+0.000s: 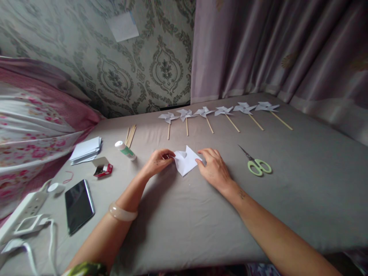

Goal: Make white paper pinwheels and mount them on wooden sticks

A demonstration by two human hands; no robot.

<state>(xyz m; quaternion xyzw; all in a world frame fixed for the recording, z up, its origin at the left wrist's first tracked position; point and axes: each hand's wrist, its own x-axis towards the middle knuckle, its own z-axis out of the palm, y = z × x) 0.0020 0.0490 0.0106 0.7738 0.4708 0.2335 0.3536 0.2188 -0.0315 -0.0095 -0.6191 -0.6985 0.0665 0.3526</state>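
Observation:
A square of white paper (188,161), partly folded into a pinwheel shape, is at the middle of the table. My left hand (159,161) pinches its left corner, where one flap curls inward. At the right corner is my right hand (214,166), its thumb at the paper's edge and its fingers apart from the thumb. Green-handled scissors (258,167) lie to the right with their tips pointing away. A glue stick (125,150) lies left of my left hand, near several thin wooden sticks (131,135).
Several finished paper pinwheels (203,112) on sticks form a row along the back. On the left are a stack of paper (86,149), a small red box (102,170) of tiny items, a phone (79,206) and a power strip (24,211) with cables.

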